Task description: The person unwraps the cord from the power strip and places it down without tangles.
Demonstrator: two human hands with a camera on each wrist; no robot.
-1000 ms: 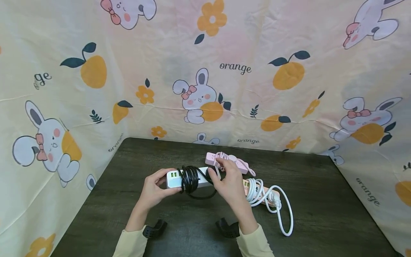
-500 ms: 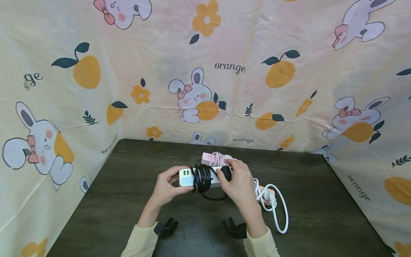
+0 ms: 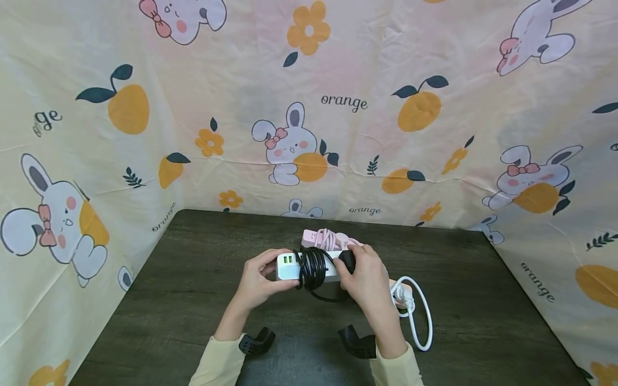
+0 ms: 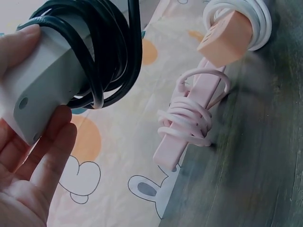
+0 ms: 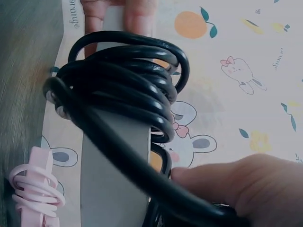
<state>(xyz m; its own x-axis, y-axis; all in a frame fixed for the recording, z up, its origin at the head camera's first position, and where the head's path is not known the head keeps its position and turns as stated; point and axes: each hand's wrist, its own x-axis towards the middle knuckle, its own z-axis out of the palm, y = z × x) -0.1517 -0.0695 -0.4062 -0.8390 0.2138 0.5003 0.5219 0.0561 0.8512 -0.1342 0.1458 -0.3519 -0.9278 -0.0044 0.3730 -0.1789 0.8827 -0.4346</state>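
A white power strip (image 3: 288,272) with a black cord (image 3: 312,268) wound round its middle is held up over the table by both hands. My left hand (image 3: 259,281) grips its left end, thumb on one side and fingers on the other, beside the green USB ports. At the other end my right hand (image 3: 370,279) holds the strip by the black plug (image 3: 347,260). In the left wrist view the power strip (image 4: 42,94) shows its plain end and underside. The right wrist view has the black cord (image 5: 123,90) in loose loops, one length running toward the right thumb.
Behind the held strip lies a pink power strip (image 3: 309,237) wrapped in its pink cord. A peach power strip (image 4: 232,35) with a white cord (image 3: 428,321) lies to the right, partly hidden by the right hand. A printed cloth (image 3: 212,80) hangs behind the dark table (image 3: 145,311).
Both hands have shifted right with the white power strip, which now covers more of the view toward the peach strip. The head view has turned slightly. Both grips stay the same.
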